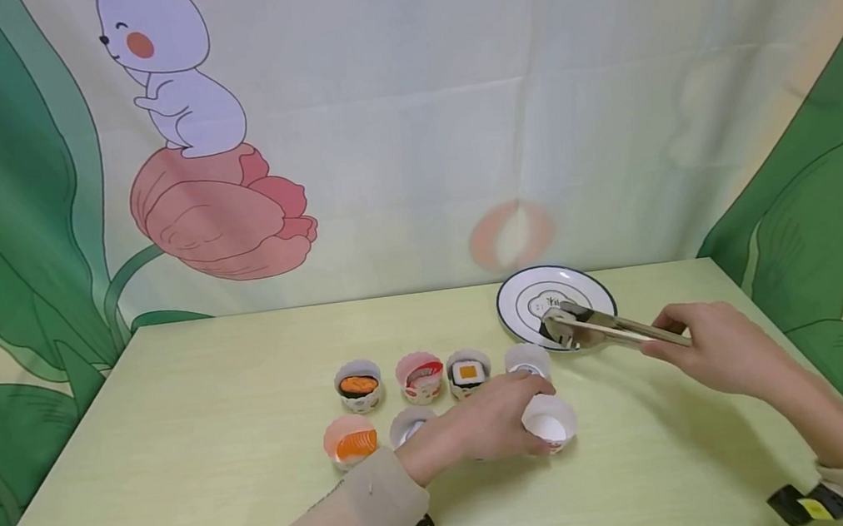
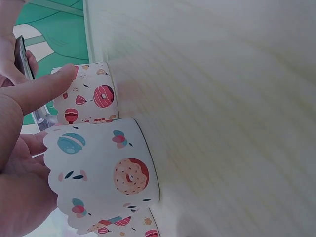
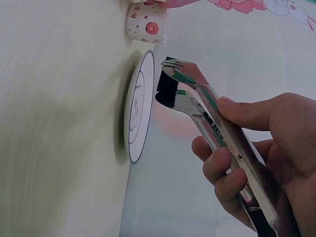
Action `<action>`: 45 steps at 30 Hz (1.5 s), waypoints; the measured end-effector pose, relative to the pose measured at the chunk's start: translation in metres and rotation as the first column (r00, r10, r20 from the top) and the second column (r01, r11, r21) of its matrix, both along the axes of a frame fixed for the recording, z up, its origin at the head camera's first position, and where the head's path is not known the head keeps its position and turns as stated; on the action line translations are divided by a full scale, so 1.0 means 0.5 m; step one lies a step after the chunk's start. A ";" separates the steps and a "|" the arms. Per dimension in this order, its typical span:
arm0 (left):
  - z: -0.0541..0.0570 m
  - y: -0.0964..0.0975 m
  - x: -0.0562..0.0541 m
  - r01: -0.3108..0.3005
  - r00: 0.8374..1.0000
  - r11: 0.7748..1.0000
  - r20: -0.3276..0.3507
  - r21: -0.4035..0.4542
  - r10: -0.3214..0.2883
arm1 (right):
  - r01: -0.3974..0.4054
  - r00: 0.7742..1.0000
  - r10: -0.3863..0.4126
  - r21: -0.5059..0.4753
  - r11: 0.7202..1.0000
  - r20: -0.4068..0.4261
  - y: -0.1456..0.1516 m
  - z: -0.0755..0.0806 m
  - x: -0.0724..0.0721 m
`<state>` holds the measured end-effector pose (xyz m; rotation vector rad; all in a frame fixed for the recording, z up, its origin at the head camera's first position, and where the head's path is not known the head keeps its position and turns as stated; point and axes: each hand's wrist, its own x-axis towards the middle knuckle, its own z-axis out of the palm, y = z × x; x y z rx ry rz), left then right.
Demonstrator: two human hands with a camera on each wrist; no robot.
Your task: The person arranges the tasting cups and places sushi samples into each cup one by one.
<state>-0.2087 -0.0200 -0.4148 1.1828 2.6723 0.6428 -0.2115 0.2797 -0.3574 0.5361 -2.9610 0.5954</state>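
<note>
My right hand grips metal tongs, its thumb on one arm and fingers curled around the other. Between the tong tips is a small sushi piece with a black side, held over the white blue-rimmed plate. My left hand pinches the rim of a paper cup at the front right, thumb on its near side. In the left wrist view, that thumb lies on the cup's red-doughnut print. A second patterned cup stands beneath the palm; the left hand hides it in the head view.
Several cups stand in two rows. Sushi pieces sit in some: orange-topped, red-topped, yellow-centred and salmon. Another cup stands behind the left hand. A printed cloth hangs behind the table.
</note>
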 end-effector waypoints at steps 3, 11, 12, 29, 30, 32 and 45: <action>0.001 0.001 0.000 -0.002 1.000 1.000 0.003 0.000 0.002 | -0.005 1.000 0.005 0.003 1.000 0.003 0.005 0.005 0.007; 0.004 0.003 -0.001 -0.011 1.000 1.000 0.025 -0.002 0.011 | -0.039 0.999 0.039 -0.034 0.999 0.010 0.026 0.018 0.023; 0.004 0.003 -0.001 -0.011 1.000 1.000 0.025 -0.003 0.011 | -0.043 0.999 0.044 -0.043 0.998 0.013 0.029 0.019 0.024; 0.007 0.002 0.001 -0.011 1.000 1.000 0.024 -0.011 0.011 | -0.071 0.990 0.086 -0.129 0.989 0.116 0.051 0.041 0.046; 0.007 0.003 0.001 -0.010 1.000 1.000 0.024 -0.011 0.011 | -0.074 0.990 0.088 -0.129 0.989 0.110 0.051 0.041 0.048; 0.007 0.003 0.001 -0.012 1.000 1.000 0.025 -0.011 0.012 | -0.079 0.990 0.093 -0.126 0.989 0.104 0.053 0.042 0.049; 0.004 0.003 0.000 -0.026 0.999 1.000 0.044 -0.002 0.026 | -0.092 0.980 0.117 -0.159 0.983 0.158 0.062 0.046 0.052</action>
